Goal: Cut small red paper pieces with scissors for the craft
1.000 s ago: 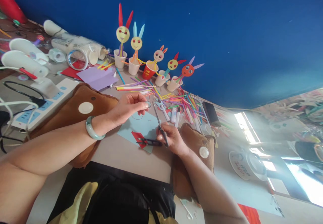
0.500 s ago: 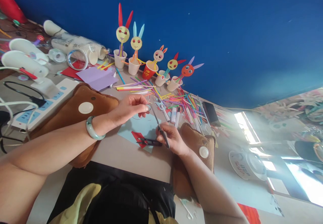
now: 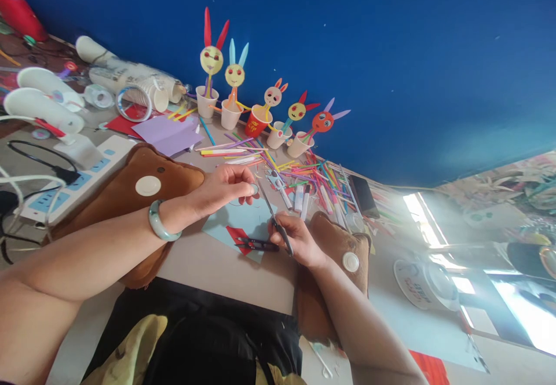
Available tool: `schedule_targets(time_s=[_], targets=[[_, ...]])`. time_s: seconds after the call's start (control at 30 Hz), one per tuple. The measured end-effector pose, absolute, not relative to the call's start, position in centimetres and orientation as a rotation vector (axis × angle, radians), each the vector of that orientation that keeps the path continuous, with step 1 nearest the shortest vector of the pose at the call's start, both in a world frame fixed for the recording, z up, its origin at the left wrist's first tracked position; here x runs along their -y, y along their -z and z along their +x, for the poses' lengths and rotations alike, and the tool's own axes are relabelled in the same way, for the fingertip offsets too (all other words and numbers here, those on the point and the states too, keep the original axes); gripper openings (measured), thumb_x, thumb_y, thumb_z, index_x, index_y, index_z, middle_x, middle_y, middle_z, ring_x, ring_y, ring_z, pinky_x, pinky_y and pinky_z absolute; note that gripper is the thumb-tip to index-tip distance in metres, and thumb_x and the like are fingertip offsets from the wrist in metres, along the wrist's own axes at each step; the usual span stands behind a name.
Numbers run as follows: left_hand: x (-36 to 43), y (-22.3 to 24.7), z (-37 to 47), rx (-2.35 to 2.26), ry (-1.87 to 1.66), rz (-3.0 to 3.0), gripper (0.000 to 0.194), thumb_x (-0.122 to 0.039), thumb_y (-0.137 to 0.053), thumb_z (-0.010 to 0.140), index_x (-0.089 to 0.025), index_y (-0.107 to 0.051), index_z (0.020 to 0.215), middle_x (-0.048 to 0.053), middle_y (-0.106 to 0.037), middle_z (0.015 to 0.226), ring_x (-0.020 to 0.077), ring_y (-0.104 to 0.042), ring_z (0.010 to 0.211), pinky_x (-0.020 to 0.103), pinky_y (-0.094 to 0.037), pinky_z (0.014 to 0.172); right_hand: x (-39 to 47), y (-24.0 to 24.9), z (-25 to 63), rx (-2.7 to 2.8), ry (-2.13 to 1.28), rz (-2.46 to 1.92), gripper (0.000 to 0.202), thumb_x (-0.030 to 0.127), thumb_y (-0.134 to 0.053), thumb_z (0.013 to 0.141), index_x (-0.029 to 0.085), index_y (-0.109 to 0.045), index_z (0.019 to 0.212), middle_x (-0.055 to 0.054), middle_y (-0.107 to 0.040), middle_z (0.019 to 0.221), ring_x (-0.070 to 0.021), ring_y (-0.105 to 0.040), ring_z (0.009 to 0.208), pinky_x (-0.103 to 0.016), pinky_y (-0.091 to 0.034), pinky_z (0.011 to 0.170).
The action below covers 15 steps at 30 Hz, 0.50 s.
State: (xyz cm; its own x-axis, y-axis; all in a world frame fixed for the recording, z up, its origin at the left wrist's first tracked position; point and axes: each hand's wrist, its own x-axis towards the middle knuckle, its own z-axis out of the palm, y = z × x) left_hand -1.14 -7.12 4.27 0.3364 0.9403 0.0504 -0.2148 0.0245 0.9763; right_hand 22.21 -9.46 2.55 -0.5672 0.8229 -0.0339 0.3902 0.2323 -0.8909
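L hand (image 3: 234, 187) pinching small paper disc (image 3: 254, 189), R hand (image 3: 295, 239) clamped on scissors (image 3: 278, 226), red cup (image 3: 258, 123) w/ gold lettering

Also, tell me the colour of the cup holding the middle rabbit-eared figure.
The paper cup is red, clearest in the head view.

The bare left hand (image 3: 230, 187) pinches with thumb and index finger meeting at the tips, the other fingers curled beneath that grip. Behind it, a smooth, pale green, ring-shaped bangle (image 3: 154, 222) circles the wrist, and the bare left forearm (image 3: 95, 255) slants back toward the body. The bare right hand (image 3: 296, 239) is closed, fingers bent, lower than the left pinch and apart from it; its bare forearm (image 3: 362, 321) angles down and outward behind the grip.
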Motion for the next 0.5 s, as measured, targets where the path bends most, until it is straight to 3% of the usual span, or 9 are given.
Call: schedule_targets(time_s=[0.5], targets=[[7.18,-4.68,-0.91,-0.782,-1.073,1.158,0.008,-0.019,-0.064,0.067,-0.016,-0.057,0.066,-0.001,-0.061,0.058,0.0111,-0.057,0.056,0.025,-0.042,0.057,9.54,-3.06,21.68,2.068,-1.309,-1.106,0.063,0.076,-0.06,0.073,0.019,-0.047,0.053,0.002,-0.041,0.056,-0.0123,-0.036,0.058,-0.028,-0.031,0.057]])
